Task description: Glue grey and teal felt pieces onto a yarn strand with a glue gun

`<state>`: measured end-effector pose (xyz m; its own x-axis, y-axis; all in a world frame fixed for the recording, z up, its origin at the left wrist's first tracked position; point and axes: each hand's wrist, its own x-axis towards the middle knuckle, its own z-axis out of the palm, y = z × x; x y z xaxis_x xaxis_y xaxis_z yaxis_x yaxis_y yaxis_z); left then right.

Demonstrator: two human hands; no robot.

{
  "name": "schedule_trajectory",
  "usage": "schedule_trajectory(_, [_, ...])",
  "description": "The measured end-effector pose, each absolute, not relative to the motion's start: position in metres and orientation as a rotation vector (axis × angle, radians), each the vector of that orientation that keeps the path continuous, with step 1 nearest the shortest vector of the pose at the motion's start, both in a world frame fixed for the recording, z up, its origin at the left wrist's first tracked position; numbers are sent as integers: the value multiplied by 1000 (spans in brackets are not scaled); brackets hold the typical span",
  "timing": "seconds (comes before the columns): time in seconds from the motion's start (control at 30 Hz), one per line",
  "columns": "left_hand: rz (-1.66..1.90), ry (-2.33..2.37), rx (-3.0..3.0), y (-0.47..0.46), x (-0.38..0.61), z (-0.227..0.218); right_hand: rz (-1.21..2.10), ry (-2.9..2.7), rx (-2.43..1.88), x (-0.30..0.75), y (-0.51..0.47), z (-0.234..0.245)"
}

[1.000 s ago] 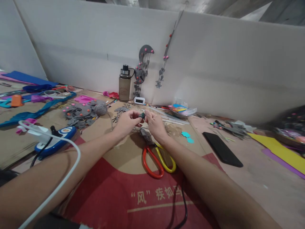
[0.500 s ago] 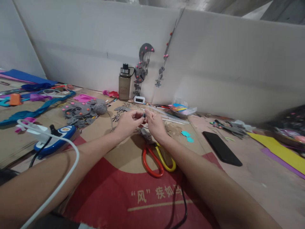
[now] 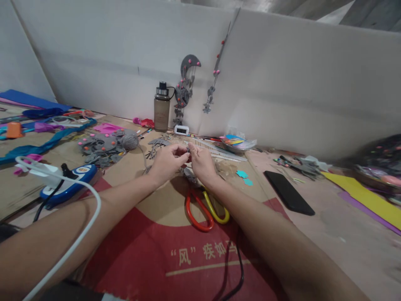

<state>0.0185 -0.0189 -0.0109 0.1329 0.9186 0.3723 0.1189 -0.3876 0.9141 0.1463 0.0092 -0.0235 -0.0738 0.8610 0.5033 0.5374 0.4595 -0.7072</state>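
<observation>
My left hand (image 3: 169, 161) and my right hand (image 3: 202, 162) meet over the cardboard, fingertips pinched together on a small dark grey piece (image 3: 188, 151). The fingers mostly cover it, so its kind does not show. Below the hands lie scissors (image 3: 199, 213) with one red and one yellow handle; the right wrist partly covers them. A ball of grey yarn (image 3: 129, 140) rests to the left, and its strand runs towards my left hand. Beside the ball is a heap of grey felt cutouts (image 3: 102, 144) with pink and orange dots. Two turquoise cutouts (image 3: 244, 177) lie right of my right hand.
A bottle (image 3: 161, 110) and a small white digital timer (image 3: 181, 130) stand by the white wall panel. Grey felt hangings (image 3: 183, 94) are on the panel. At right lie a black phone (image 3: 288, 192) and yellow sheets (image 3: 363, 196). A blue power strip (image 3: 69, 186) with a white cable is at left.
The view has shifted slightly, so everything sits a little further left. Both hands stay pinched together, and the small piece between them is now more covered by the fingers.
</observation>
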Motion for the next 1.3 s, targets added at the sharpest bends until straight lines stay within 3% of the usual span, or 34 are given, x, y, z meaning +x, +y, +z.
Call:
schedule_trajectory(0.77, [1412, 943, 1069, 2, 6, -3, 603, -1636, -1004, 135, 2, -19])
schedule_trajectory(1.3, [1248, 836, 1134, -2, 3, -1, 669, -1518, -1020, 140, 5, -15])
